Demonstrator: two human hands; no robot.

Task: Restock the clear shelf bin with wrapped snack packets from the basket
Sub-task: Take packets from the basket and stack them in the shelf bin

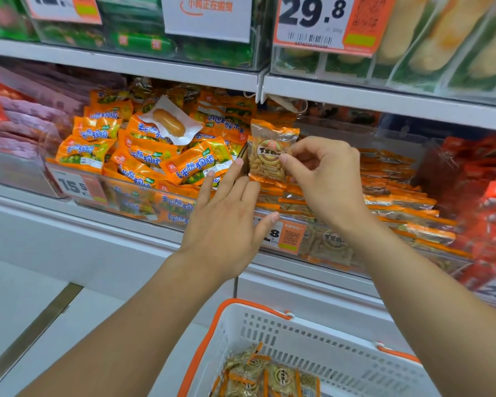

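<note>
Right hand point(325, 179): grip closed, pinching one clear, orange-edged snack packet point(271, 150) upright above the left end of the clear shelf bin point(384, 239), which holds rows of like packets. Left hand point(226, 216): grip open, fingers straight, at the bin's left front corner; contact uncertain. White basket point(312, 339) with orange handles below holds more packets. Tag overhead reads "29.8" point(312, 15).

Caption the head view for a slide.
Right hand pinches a snack packet upright over the clear shelf bin; left hand open beside it, basket below.
</note>
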